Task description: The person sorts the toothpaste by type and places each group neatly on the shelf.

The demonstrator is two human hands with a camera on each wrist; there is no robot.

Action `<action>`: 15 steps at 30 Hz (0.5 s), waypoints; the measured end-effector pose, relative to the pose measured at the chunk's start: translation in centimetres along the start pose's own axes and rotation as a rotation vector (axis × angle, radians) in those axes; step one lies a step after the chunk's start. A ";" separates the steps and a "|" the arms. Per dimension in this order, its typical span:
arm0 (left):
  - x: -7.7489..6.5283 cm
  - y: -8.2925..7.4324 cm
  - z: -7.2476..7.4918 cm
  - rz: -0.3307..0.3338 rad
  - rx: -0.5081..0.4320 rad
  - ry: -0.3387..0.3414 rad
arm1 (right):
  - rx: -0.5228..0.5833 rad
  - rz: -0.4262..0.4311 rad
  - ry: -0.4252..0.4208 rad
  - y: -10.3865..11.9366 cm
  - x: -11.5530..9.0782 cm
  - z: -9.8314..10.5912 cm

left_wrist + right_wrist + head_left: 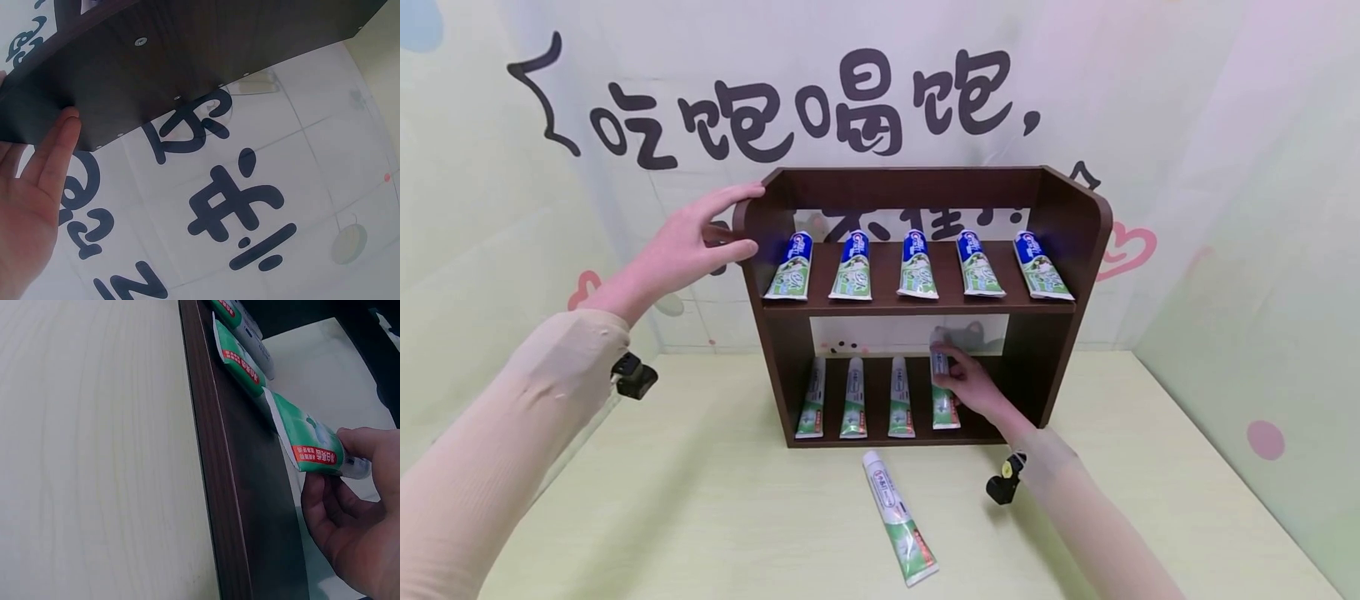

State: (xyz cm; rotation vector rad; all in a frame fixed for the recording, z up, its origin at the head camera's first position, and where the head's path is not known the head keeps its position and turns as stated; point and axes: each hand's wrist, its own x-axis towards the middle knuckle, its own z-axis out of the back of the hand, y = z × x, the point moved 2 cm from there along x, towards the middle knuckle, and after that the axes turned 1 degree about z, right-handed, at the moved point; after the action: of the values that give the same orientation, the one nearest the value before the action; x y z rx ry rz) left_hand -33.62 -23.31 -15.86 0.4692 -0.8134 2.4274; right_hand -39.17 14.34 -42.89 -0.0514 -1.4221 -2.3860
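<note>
A dark brown two-tier shelf (pixel 917 310) stands on the table. At its upper left side my left hand (pixel 688 237) grips the side panel (pixel 156 69), the thumb against its outer face and the other fingers at its edge. On the lower tier my right hand (pixel 973 385) pinches a white and green toothpaste tube (pixel 309 437) between thumb and fingers. Its crimped end is low at the front, its cap end raised. Left of it lie more such tubes, the nearest a toothpaste tube (pixel 900 400). One loose toothpaste tube (pixel 901 521) lies on the table before the shelf.
Several blue and green toothpaste tubes (pixel 917 267) lie in a row on the upper tier. The pale table (pixel 722 517) extends in front of the shelf. A printed wall sheet (pixel 700 50) hangs behind, with another wall at the right.
</note>
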 end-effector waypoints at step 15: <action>0.0 -0.2 0.1 -0.008 0.019 -0.001 | 0.133 0.027 0.150 -1.1 0.1 -0.4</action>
State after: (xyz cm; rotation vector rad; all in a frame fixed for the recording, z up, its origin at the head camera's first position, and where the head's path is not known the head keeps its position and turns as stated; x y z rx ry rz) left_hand -33.51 -23.29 -15.67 0.4795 -0.7881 2.4300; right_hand -39.57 14.38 -43.99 0.1387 -1.4940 -2.2177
